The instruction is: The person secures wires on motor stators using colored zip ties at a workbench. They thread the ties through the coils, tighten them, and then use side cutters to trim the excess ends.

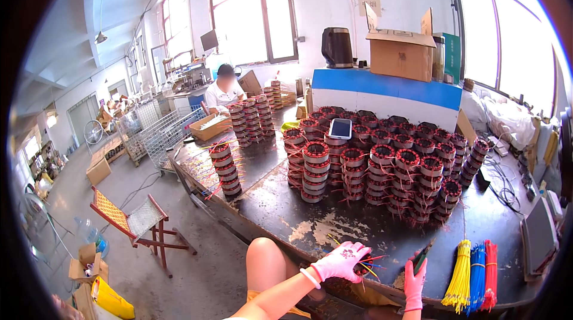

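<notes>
At the bench (310, 218) edge, the left hand (340, 261) has its grip clamped on a wound stator (362, 269); the right hand (415, 281) clamps a small tool (422, 255).

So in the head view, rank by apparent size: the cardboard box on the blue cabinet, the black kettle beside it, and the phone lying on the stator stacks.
1. cardboard box, clearly the largest.
2. black kettle.
3. phone, smallest as it looks, though it lies nearer the camera and foreshortened, so its gap to the kettle is unsure.
</notes>
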The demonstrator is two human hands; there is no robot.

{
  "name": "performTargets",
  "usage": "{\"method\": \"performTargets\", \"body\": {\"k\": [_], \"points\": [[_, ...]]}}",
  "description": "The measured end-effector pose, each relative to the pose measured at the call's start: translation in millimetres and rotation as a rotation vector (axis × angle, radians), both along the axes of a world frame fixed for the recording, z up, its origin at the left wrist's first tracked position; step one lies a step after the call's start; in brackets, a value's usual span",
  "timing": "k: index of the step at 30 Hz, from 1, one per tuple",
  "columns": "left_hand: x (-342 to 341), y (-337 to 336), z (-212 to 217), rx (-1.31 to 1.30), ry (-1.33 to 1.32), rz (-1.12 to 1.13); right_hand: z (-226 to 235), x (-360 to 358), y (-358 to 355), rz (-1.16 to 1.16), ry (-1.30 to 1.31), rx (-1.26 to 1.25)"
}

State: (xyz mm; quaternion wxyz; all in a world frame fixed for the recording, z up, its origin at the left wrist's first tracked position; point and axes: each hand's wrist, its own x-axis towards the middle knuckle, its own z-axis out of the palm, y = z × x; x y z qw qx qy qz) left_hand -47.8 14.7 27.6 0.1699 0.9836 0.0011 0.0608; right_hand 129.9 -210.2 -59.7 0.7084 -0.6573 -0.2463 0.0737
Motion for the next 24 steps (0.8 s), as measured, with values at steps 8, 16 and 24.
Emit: {"method": "performTargets", "body": {"k": [8,16,24], "points": [[3.0,0.9,2.0,0.016,0.013,-0.001,-1.8,3.0,-0.7,0.031,0.072,0.088],[2.7,2.5,-5.7,0.013,-0.020,-0.013,-10.5,7.4,-1.9,0.023,0.125,0.139],[3.1,4.5,-4.6,0.015,-0.032,-0.018,-11.1,10.3,-1.7,0.023,0.116,0.151]]}}
